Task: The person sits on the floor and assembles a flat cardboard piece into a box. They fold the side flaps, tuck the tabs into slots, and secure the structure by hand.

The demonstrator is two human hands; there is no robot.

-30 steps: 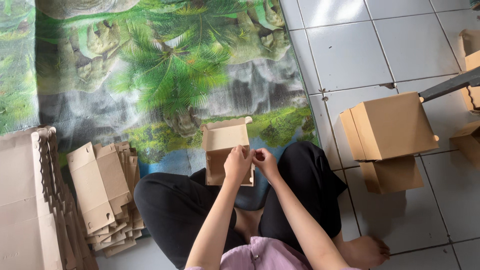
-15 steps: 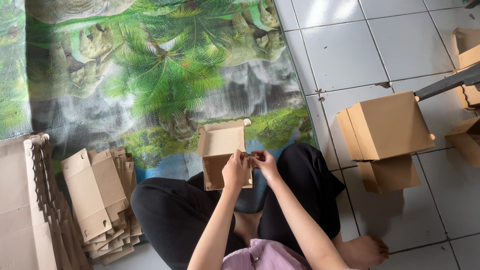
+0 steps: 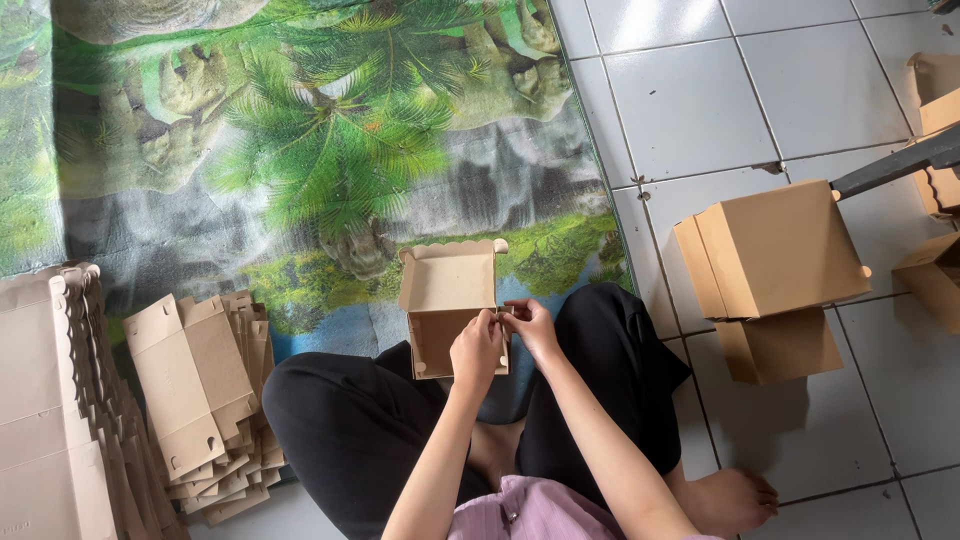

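Cardboard box (image 3: 447,300) lies lengthwise away from the person, lid open; left hand (image 3: 477,350) and right hand (image 3: 530,327) pinch its right edge.

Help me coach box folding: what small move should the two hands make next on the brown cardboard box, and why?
Probably press the side tab home. The left hand and right hand pinch together at the right edge of the half-folded brown cardboard box, whose scalloped lid stands open.
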